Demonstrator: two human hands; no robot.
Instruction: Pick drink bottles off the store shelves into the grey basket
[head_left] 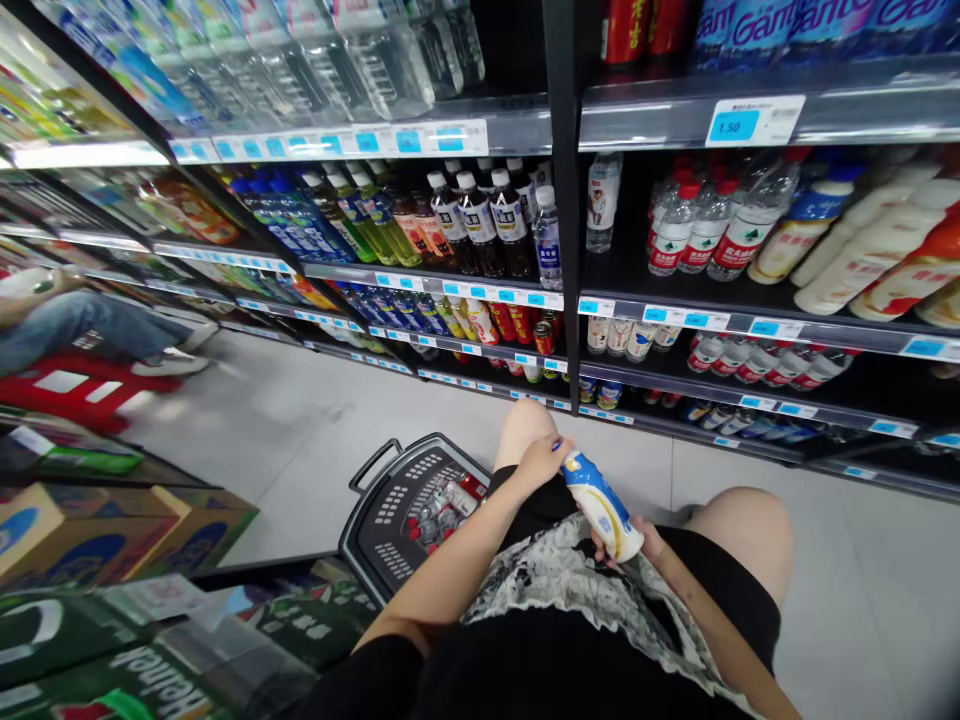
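A white drink bottle [602, 504] with a blue and yellow label lies tilted over my lap, its blue cap pointing away from me. My right hand [646, 541] is closed round the bottle's base from below. My left hand [541, 463] is closed at the bottle's cap end, fingers pinched on the top. I am crouched or seated low, with both bare knees in front of the drinks shelves.
A dark shopping basket [390, 505] holding several bottles stands on the floor at my left. Drinks shelves [570, 300] run ahead and to the right. Cardboard and green beer boxes [112, 600] are stacked at left. Another person's legs [90, 330] and a red basket [75, 385] are at far left.
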